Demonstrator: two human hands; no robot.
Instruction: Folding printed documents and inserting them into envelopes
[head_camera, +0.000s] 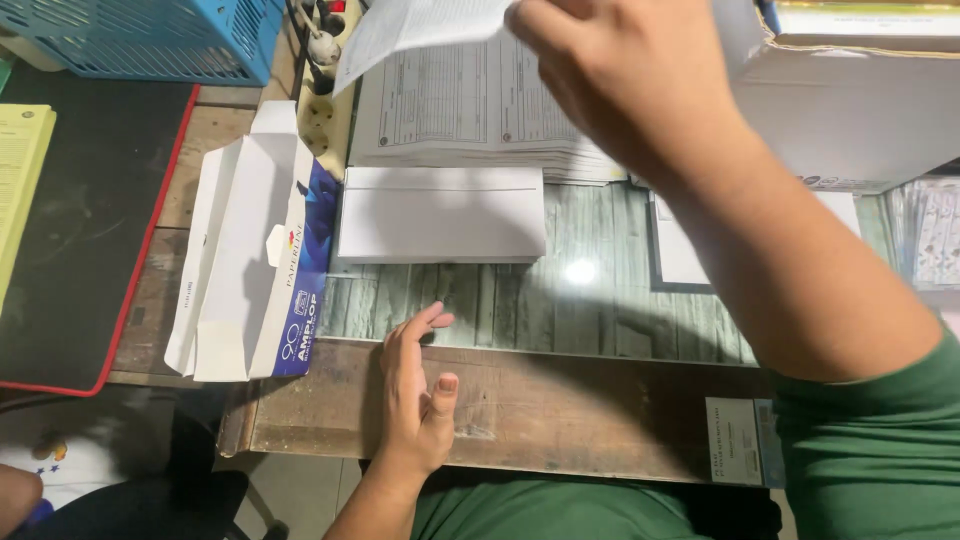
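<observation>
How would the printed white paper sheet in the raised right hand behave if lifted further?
The printed white paper sheet, pinched at one edge by the right hand, probably droops and flexes, since it already slopes unsupported. It looks thin and light, likely fluttering or creasing easily, unlike the thick stack of forms below.

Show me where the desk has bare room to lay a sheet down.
Bare desk lies in front of the white envelope, between the open envelope box and the right forearm; the left hand rests at its near edge. The back is crowded: form stack, cardboard box, right hand holding a sheet.
</observation>
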